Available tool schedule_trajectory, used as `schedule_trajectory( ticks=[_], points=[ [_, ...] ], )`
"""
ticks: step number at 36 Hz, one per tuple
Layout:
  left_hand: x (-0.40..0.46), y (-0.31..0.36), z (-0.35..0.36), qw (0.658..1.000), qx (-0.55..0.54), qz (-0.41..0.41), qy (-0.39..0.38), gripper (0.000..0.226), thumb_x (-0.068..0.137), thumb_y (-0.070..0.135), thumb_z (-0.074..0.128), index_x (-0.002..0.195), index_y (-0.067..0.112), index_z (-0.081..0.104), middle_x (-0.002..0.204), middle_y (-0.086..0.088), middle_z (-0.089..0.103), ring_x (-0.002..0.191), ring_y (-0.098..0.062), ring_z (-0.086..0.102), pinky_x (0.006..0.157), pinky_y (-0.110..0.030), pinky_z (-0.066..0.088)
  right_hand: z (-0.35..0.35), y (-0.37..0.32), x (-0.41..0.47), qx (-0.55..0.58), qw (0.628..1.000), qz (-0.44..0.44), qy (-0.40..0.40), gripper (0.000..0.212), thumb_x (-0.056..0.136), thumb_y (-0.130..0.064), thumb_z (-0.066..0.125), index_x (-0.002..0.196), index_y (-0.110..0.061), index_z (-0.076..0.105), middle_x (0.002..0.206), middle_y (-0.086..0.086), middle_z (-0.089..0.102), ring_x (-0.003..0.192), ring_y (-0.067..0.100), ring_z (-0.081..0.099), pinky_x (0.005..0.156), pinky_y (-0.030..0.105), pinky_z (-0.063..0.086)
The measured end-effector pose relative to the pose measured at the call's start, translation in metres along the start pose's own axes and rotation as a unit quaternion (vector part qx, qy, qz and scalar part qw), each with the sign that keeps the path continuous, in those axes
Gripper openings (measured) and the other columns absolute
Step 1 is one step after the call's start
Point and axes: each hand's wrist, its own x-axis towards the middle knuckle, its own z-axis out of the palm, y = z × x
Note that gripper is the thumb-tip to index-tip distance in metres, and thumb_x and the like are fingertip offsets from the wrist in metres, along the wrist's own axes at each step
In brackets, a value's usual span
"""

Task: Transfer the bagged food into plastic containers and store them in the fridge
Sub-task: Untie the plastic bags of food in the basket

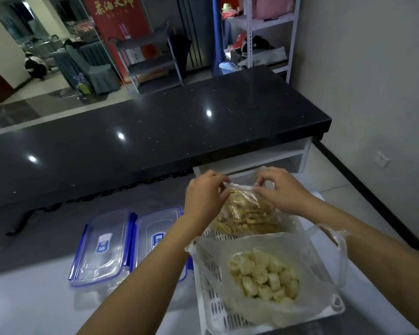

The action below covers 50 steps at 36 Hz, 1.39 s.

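Observation:
A white slotted basket (211, 281) on the grey worktop holds two clear plastic bags. The far bag (247, 213) is full of brown sticks of food; the near bag (264, 274) holds pale round pieces and lies open. My left hand (203, 194) and my right hand (281, 187) both pinch the knotted top of the far bag, fingers closed on the plastic. Left of the basket stand two clear plastic containers with blue-clipped lids, one at the left (102, 247) and one beside it (155, 235), partly hidden by my left forearm.
A long black counter (155, 131) runs across behind the worktop, raised above it. A wall stands on the right with a socket (381, 159) low down. Metal shelves (264, 32) and a trolley (150, 59) stand in the room beyond.

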Motion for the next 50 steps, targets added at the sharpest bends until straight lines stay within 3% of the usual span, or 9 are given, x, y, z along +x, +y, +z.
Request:
schedule_trajectory(
  ticks=[5, 10, 13, 17, 25, 31, 35, 45, 50],
  points=[
    [-0.016, -0.010, -0.016, 0.993, -0.071, -0.093, 0.007, 0.024, 0.089, 0.021, 0.063, 0.110, 0.023, 0.075, 0.092, 0.008, 0.059, 0.084, -0.011, 0.059, 0.078, -0.033, 0.050, -0.020, 0.005, -0.018, 0.085, 0.992, 0.019, -0.088, 0.013, 0.096, -0.031, 0.062, 0.084, -0.026, 0.061, 0.106, -0.011, 0.059, 0.105, 0.008, 0.055, 0.095, 0.033, 0.045],
    [-0.028, -0.013, -0.029, 0.958, -0.231, -0.168, -0.019, 0.015, 0.090, 0.014, 0.064, 0.083, 0.022, 0.074, 0.092, -0.004, 0.066, 0.081, -0.013, 0.062, 0.074, -0.026, 0.051, -0.028, 0.005, -0.026, 0.149, 0.977, 0.013, -0.151, 0.017, 0.097, -0.025, 0.062, 0.083, -0.034, 0.065, 0.111, -0.003, 0.066, 0.111, 0.016, 0.059, 0.100, 0.039, 0.048],
    [-0.035, -0.013, -0.034, 0.911, -0.346, -0.221, -0.036, 0.026, 0.091, 0.007, 0.063, 0.071, 0.022, 0.072, 0.087, -0.017, 0.069, 0.078, -0.023, 0.059, 0.074, -0.038, 0.050, -0.025, 0.003, -0.025, 0.227, 0.967, 0.010, -0.116, 0.020, 0.097, -0.019, 0.062, 0.084, -0.032, 0.069, 0.105, -0.006, 0.069, 0.106, 0.015, 0.064, 0.095, 0.037, 0.051],
    [-0.040, -0.016, -0.039, 0.858, -0.445, -0.251, -0.049, 0.030, 0.087, -0.009, 0.055, 0.069, 0.013, 0.065, 0.083, -0.009, 0.064, 0.088, -0.027, 0.057, 0.080, -0.038, 0.047, -0.020, -0.003, -0.023, 0.337, 0.940, 0.002, -0.054, 0.016, 0.096, -0.006, 0.059, 0.089, -0.020, 0.064, 0.088, -0.002, 0.070, 0.093, 0.019, 0.067, 0.086, 0.032, 0.050],
    [-0.044, -0.021, -0.043, 0.825, -0.506, -0.250, -0.031, 0.029, 0.090, -0.009, 0.049, 0.071, 0.007, 0.062, 0.085, -0.012, 0.067, 0.091, -0.029, 0.062, 0.098, -0.046, 0.048, -0.019, -0.020, -0.025, 0.388, 0.920, 0.011, -0.062, 0.026, 0.096, 0.000, 0.057, 0.112, -0.018, 0.063, 0.080, 0.005, 0.070, 0.076, 0.017, 0.066, 0.072, 0.026, 0.055],
    [-0.054, -0.022, -0.048, 0.816, -0.530, -0.223, -0.061, 0.032, 0.091, -0.002, 0.050, 0.072, 0.016, 0.067, 0.087, -0.008, 0.069, 0.093, -0.029, 0.066, 0.097, -0.048, 0.051, -0.028, -0.027, -0.028, 0.314, 0.948, -0.018, -0.058, 0.032, 0.091, 0.000, 0.062, 0.116, -0.018, 0.067, 0.077, -0.005, 0.071, 0.084, 0.013, 0.068, 0.092, 0.034, 0.051],
    [-0.060, -0.024, -0.050, 0.823, -0.526, -0.207, -0.057, 0.009, 0.097, 0.009, 0.057, 0.092, 0.009, 0.064, 0.093, -0.005, 0.073, 0.094, -0.023, 0.069, 0.091, -0.040, 0.055, -0.038, -0.028, -0.033, 0.324, 0.943, -0.015, -0.075, 0.030, 0.084, -0.005, 0.066, 0.103, -0.026, 0.076, 0.083, -0.002, 0.072, 0.081, 0.016, 0.070, 0.073, 0.027, 0.057],
    [-0.054, -0.020, -0.055, 0.853, -0.482, -0.201, -0.003, 0.020, 0.098, 0.009, 0.057, 0.113, 0.016, 0.068, 0.097, 0.001, 0.075, 0.090, -0.011, 0.071, 0.079, -0.025, 0.058, -0.045, -0.034, -0.037, 0.277, 0.961, -0.009, -0.018, 0.006, 0.086, -0.012, 0.073, 0.090, -0.013, 0.077, 0.089, 0.002, 0.077, 0.087, 0.014, 0.072, 0.081, 0.023, 0.052],
    [-0.052, -0.017, -0.061, 0.875, -0.449, -0.181, -0.025, 0.028, 0.099, 0.005, 0.046, 0.107, 0.013, 0.071, 0.105, -0.005, 0.072, 0.105, -0.026, 0.065, 0.100, -0.045, 0.050, -0.050, -0.041, -0.036, 0.282, 0.959, -0.003, -0.014, 0.011, 0.091, -0.005, 0.065, 0.087, -0.012, 0.072, 0.081, -0.002, 0.071, 0.082, 0.010, 0.067, 0.081, 0.023, 0.047]
  ],
)
